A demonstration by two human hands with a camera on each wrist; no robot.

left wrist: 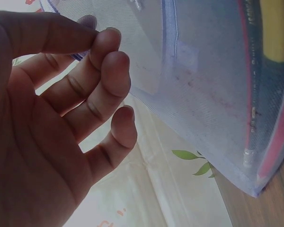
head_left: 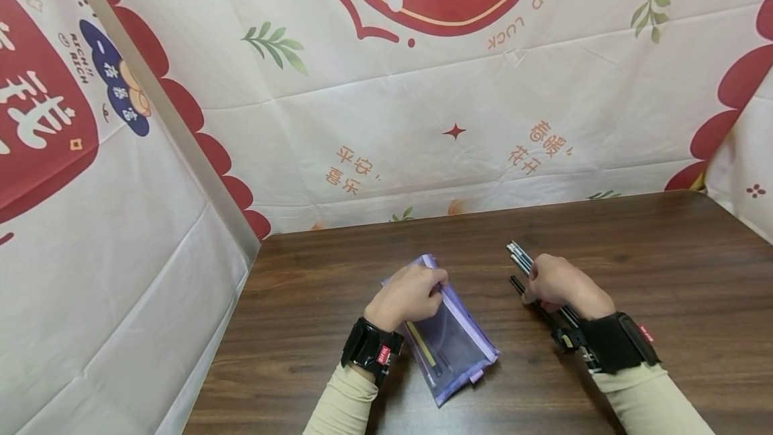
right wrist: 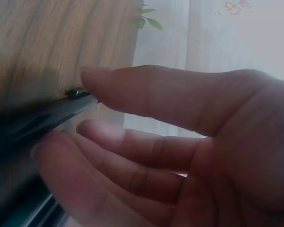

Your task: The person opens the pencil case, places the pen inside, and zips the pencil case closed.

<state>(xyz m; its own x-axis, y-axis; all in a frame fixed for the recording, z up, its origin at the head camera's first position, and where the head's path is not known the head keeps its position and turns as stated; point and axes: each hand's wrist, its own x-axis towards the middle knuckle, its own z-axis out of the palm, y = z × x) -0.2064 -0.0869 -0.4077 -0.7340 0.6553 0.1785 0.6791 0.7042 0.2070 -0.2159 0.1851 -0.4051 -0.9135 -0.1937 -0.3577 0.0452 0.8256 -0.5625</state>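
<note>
My left hand [head_left: 410, 297] pinches the upper part of a purple mesh zip pouch [head_left: 461, 341], which slants above the table. Through the mesh in the left wrist view show a yellow strip [left wrist: 274, 30] and a pencil [left wrist: 251, 113] with a pale end. Over on the right, my right hand [head_left: 561, 284] pinches a black pen [right wrist: 42, 120] between thumb and forefinger near its clip end. Beside it lie several pale-and-dark pencils or pens [head_left: 519, 255], partly hidden under that hand. Whether the black pen still touches the table, I cannot tell.
The brown wood-grain table [head_left: 290, 354] runs back to a white printed cloth [head_left: 386, 113]. Another cloth-covered panel [head_left: 121, 254] stands along the left side. Black camera straps circle both wrists.
</note>
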